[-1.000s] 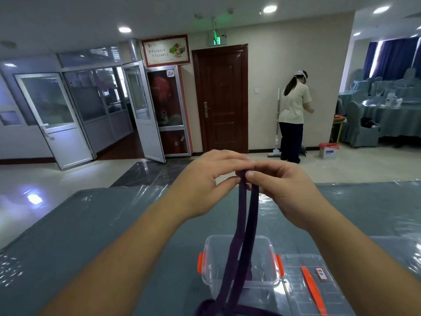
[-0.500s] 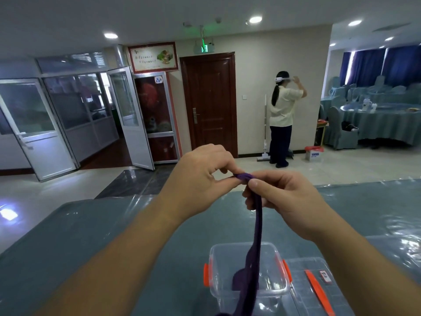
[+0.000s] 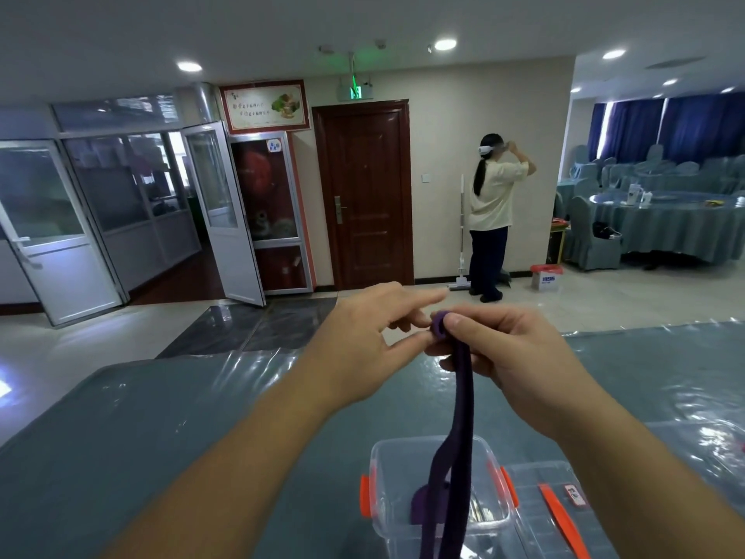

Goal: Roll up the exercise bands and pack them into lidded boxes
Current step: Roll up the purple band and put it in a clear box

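Note:
A purple exercise band (image 3: 459, 421) hangs down from my hands, its top end curled into a small roll at my fingertips. My right hand (image 3: 508, 357) pinches that roll between thumb and fingers. My left hand (image 3: 363, 336) touches the roll with its thumb, the index finger pointing out straight. Below stands a clear plastic box (image 3: 387, 506) with orange latches. A purple rolled band (image 3: 421, 504) lies inside it. The hanging band drops in front of the box. The clear lid (image 3: 536, 514) with an orange strip lies on the table to the right of the box.
The table (image 3: 161, 429) has a grey-blue cloth under shiny plastic film. Beyond it is a tiled floor with a person (image 3: 490, 211) standing by a brown door (image 3: 365, 191). Covered chairs and a round table (image 3: 669, 219) stand at the far right.
The band's top end has been wound into a small roll. My left index finger has lifted off and straightened. The head view has tilted slightly, showing more of the box.

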Motion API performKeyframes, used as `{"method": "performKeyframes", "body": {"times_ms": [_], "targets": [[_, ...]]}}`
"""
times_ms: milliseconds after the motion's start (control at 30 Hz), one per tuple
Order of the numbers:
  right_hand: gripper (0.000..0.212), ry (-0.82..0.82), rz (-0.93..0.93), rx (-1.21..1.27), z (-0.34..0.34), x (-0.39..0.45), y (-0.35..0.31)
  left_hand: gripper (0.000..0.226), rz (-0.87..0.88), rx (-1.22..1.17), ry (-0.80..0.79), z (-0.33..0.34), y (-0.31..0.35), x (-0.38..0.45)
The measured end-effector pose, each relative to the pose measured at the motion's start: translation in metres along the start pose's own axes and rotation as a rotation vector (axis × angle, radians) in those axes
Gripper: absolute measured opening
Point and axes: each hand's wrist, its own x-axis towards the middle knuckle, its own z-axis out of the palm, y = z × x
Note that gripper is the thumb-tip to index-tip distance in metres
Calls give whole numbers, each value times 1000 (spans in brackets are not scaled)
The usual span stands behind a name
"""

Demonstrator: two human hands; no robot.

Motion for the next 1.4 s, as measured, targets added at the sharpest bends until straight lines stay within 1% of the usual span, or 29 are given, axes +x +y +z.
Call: {"method": "performKeyframes", "body": {"times_ms": [33,100,200,267,333,433,500,567,633,733,800,867,933,1000,1100,1167,1267,1333,1400], "targets": [[22,-28,14,5,0,0,-1,39,12,3,-46,-1,-1,1],[25,-64,24,39,0,-1,-3,33,23,-19,-54,-3,-2,4],[31,-39,-3,121,2,1,-1,25,52,4,43,-1,-2,5],[35,39,-45,194,4,2,2,22,42,33,131,1,-2,4],[34,108,-97,241,8,1,5,19,11,56,210,4,-1,1],[34,164,-148,229,15,-1,9,13,-42,67,329,14,3,-4],[36,196,-158,227,18,1,9,14,-77,73,404,24,7,-5],[35,212,-158,237,17,2,9,15,-101,63,428,31,12,-4],[34,216,-151,224,14,3,8,20,-119,28,376,32,14,-4],[35,209,-136,202,7,3,7,43,-89,28,200,27,10,-7],[34,190,-126,184,4,3,7,43,-49,56,119,22,5,-6],[36,190,-118,207,3,6,7,36,-4,114,151,21,2,-2],[34,212,-119,240,4,7,6,31,37,152,247,22,2,2],[30,212,-140,255,6,7,3,26,42,160,350,25,5,2],[34,170,-141,254,8,5,1,21,-30,140,445,32,11,3],[36,180,-143,227,5,6,2,18,-99,91,424,34,16,4],[30,179,-168,161,-2,8,4,17,-157,-85,254,30,17,4],[26,150,-180,71,-7,9,4,11,-281,-264,125,23,18,4],[26,91,-210,-94,-12,8,4,6,-401,-383,64,15,16,6]]}}
